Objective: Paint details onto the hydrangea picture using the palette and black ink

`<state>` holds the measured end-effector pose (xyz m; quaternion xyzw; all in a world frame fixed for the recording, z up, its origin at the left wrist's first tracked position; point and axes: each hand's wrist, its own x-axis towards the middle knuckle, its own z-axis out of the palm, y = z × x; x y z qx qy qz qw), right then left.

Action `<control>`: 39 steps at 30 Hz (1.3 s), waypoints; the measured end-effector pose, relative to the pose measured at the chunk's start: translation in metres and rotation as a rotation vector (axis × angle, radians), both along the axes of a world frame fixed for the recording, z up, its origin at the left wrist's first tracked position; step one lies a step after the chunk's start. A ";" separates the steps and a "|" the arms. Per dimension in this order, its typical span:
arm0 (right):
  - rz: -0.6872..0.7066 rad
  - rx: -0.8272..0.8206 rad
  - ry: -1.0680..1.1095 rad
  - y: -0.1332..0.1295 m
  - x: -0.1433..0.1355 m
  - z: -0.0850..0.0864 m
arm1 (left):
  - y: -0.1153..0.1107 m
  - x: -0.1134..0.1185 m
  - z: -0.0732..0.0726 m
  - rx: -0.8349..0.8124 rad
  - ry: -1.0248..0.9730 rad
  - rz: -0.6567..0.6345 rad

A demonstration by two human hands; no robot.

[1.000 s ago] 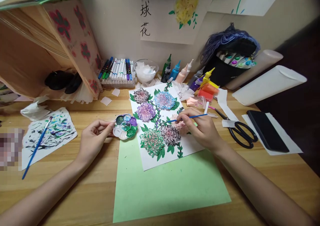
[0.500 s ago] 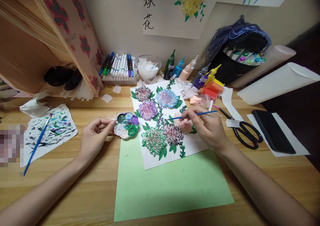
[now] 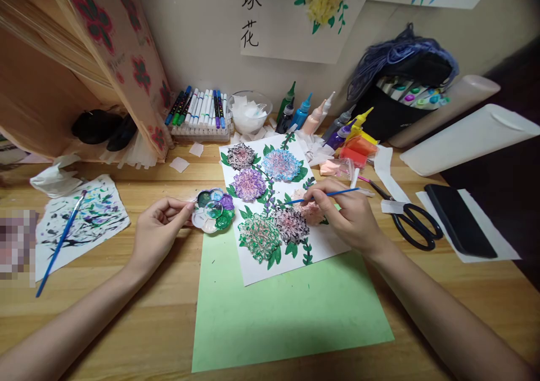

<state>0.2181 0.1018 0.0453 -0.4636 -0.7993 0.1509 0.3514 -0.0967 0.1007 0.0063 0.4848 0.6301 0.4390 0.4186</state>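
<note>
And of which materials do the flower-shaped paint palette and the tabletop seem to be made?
Paint palette: probably white plastic, smooth, seemingly slightly glossy; its thin, scalloped rim looks moulded.
Tabletop: wood or wood-look laminate, with a soft sheen; long grain streaks show.

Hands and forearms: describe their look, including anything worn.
The left hand and right hand are human and ungloved; no ring, watch or bracelet shows. The left forearm and right forearm are bare, with no sleeves in view.
</note>
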 end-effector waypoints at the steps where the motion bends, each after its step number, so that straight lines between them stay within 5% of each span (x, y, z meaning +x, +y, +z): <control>1: 0.003 0.000 -0.001 0.000 0.000 0.000 | 0.000 0.000 0.000 0.000 0.000 0.000; 19: -0.025 0.026 -0.030 -0.001 0.000 -0.002 | -0.001 0.002 0.002 -0.003 0.006 0.004; 26: -0.061 0.059 0.158 -0.006 -0.004 0.004 | -0.001 0.001 0.000 0.002 -0.011 -0.003; 32: 0.164 -0.082 0.193 -0.016 -0.022 0.005 | -0.001 0.001 0.000 -0.002 -0.035 -0.014; 39: 0.304 -0.007 0.078 -0.018 -0.042 0.002 | -0.001 0.000 -0.001 0.005 -0.049 -0.053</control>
